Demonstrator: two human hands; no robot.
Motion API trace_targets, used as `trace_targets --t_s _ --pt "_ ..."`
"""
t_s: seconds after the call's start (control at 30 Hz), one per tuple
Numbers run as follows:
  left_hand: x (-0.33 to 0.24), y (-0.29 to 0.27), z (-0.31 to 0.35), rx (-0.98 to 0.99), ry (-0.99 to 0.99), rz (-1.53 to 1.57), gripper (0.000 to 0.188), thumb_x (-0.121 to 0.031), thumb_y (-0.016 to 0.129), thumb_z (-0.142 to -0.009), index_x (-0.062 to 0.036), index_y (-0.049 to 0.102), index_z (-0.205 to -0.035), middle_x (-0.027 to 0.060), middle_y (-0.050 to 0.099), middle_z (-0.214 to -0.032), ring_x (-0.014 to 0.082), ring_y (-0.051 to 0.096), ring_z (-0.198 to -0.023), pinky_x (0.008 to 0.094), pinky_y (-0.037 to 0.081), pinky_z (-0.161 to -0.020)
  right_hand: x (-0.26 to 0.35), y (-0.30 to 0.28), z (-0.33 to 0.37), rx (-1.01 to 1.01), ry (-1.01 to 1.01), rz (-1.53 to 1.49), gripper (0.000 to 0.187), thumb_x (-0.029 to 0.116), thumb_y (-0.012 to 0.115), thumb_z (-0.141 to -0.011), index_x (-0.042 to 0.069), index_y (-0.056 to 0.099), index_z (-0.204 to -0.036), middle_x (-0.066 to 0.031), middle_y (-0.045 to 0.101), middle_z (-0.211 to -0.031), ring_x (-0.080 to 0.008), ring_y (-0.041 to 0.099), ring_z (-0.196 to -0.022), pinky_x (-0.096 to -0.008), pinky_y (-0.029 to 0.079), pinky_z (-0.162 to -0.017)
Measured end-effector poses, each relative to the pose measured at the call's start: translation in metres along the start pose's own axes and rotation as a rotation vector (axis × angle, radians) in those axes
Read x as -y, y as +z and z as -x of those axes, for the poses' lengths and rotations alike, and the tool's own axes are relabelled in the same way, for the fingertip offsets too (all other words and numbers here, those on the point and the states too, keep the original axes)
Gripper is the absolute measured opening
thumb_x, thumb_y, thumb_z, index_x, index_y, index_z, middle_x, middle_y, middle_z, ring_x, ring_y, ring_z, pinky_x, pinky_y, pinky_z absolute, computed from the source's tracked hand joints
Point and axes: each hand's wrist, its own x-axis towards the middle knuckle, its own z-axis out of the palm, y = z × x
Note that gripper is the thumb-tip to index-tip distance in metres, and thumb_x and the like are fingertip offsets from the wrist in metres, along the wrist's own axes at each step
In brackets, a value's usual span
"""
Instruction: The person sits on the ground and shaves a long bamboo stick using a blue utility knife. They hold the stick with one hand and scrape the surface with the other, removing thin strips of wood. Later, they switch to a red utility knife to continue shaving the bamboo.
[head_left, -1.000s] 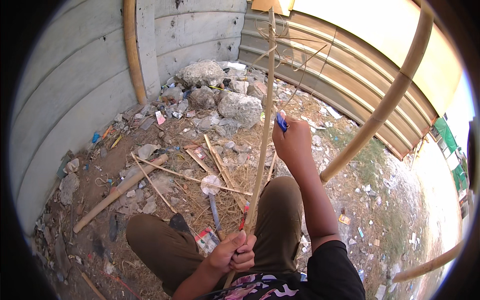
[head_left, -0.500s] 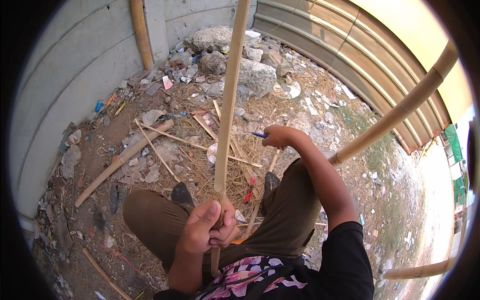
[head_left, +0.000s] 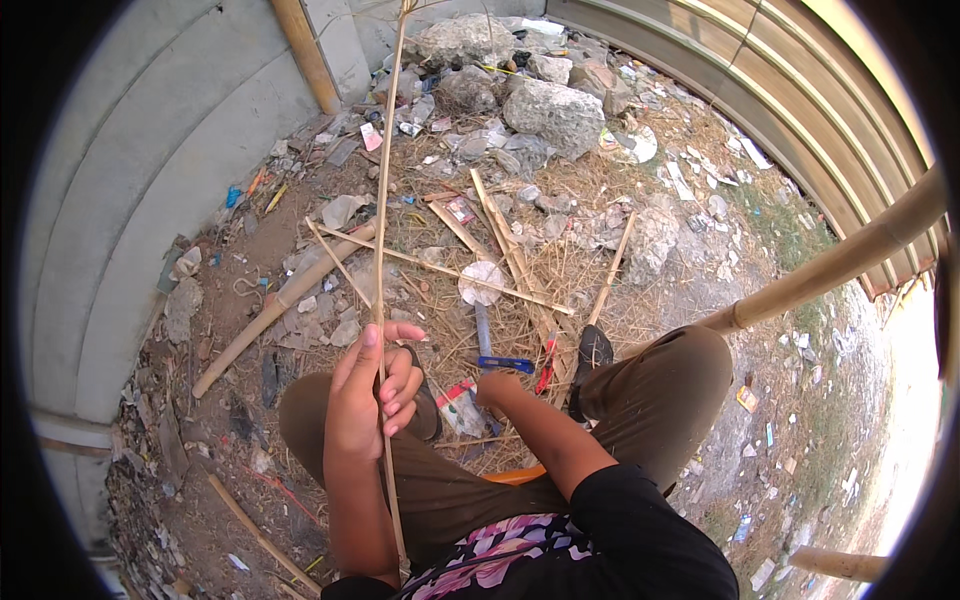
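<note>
My left hand (head_left: 370, 390) is closed around a long, thin bamboo strip (head_left: 380, 240), held upright, with the index finger and thumb loosely apart at the grip. The strip runs up past the top of the view and down to my lap. Low between my knees, my right hand (head_left: 492, 389) reaches toward the ground; its fingers are hidden. Just beyond it is a blue tool, apparently a utility knife (head_left: 506, 364), close to or touching the hand. A red-handled tool (head_left: 546, 364) lies to its right, near my shoe (head_left: 594, 350).
Several bamboo strips (head_left: 515, 250) lie over dry straw ahead. A round bamboo pole (head_left: 285, 300) rests to the left, and another pole (head_left: 830, 260) slants across the right. Rubble (head_left: 555, 115) and litter sit by the grey wall (head_left: 150, 180) and corrugated sheeting (head_left: 800, 90).
My right hand has come down and left, toward my lap, with the blue tool near it. The bamboo strip in my left hand has turned and shows a thinner edge. The view has shifted.
</note>
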Motion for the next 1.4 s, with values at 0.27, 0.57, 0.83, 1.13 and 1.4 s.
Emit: trace_targets --t_s 0.27,0.57,0.83,1.13,1.4 --pt "0.008 -0.01 -0.002 0.013 -0.008 0.065 0.04 -0.037 0.037 -0.109 0.0003 0.052 -0.11 -0.0043 0.032 -0.061 0.0045 0.032 -0.05 0.0184 0.028 -0.033 -0.003 0.09 -0.004 -0.35 0.41 -0.417 0.047 0.029 0.067 -0.088 0.002 0.052 -0.123 -0.0204 0.066 -0.12 -0.0372 0.065 -0.11 -0.0463 0.053 -0.091" --pt "0.021 0.003 -0.015 0.09 -0.008 -0.071 0.039 -0.036 0.039 -0.109 0.0009 0.052 -0.111 -0.0038 0.034 -0.063 0.0048 0.035 -0.053 0.0183 0.031 -0.037 -0.046 0.096 -0.074 -0.763 0.586 -1.12 0.055 0.024 0.067 -0.078 -0.013 0.047 -0.114 -0.0208 0.066 -0.095 -0.0341 0.068 -0.075 -0.0457 0.056 -0.073" --pt "0.026 -0.024 -0.024 -0.048 0.068 -0.055 0.04 -0.039 0.042 -0.107 -0.0012 0.053 -0.11 -0.004 0.035 -0.063 0.0055 0.037 -0.052 0.0212 0.032 -0.04 -0.01 -0.06 0.029 -0.323 0.136 -0.651 0.036 0.024 0.06 -0.083 -0.006 0.071 -0.1 -0.0241 0.072 -0.092 -0.0333 0.074 -0.081 -0.0438 0.058 -0.077" --pt "0.026 -0.018 -0.026 0.034 0.078 -0.046 0.037 -0.037 0.043 -0.107 -0.002 0.05 -0.118 -0.0037 0.035 -0.063 0.0064 0.038 -0.053 0.0213 0.032 -0.041 -0.008 -0.178 0.148 -0.755 0.135 0.465 0.029 0.013 0.063 -0.086 0.0 0.063 -0.112 -0.0197 0.07 -0.112 -0.0383 0.07 -0.103 -0.0665 0.044 -0.09" --pt "0.016 -0.014 -0.014 0.058 0.082 -0.268 0.038 -0.02 0.039 -0.107 -0.0188 0.036 -0.145 0.0015 0.051 -0.076 0.009 0.046 -0.056 0.0248 0.042 -0.048 -0.038 -0.19 0.169 -0.661 0.125 -0.038 0.034 0.013 0.066 -0.083 0.001 0.065 -0.115 -0.0195 0.07 -0.112 -0.0346 0.071 -0.1 -0.0441 0.056 -0.082"
